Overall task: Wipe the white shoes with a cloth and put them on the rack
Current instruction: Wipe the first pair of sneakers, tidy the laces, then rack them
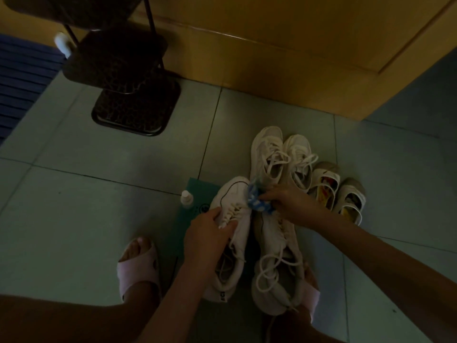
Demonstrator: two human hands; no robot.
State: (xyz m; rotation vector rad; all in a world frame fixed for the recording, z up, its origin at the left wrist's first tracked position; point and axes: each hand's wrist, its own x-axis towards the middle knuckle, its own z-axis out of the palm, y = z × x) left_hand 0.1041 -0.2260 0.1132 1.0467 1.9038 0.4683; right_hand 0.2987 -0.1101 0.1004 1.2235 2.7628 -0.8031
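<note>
Left hand [210, 233] gripped the white shoe [230, 233] over the laces, fingers curled shut round its midfoot. Shoe's long axis ran near-far, toe pointing away from the person, heel nearest, tilted slightly right at the toe. Right hand [291, 204] pinched a blue cloth [332, 206] w/ closed fingers, pressed vs. the shoe's right side by the toe. Its mate [277, 263] lay just beside on the right, same heading, on the tiled floor [99, 206]. Second white pair [279, 157] sat beyond, toes away. Small bottle [186, 199] stood left of the toe. Dark rack [128, 78] stood well apart, far left.
</note>
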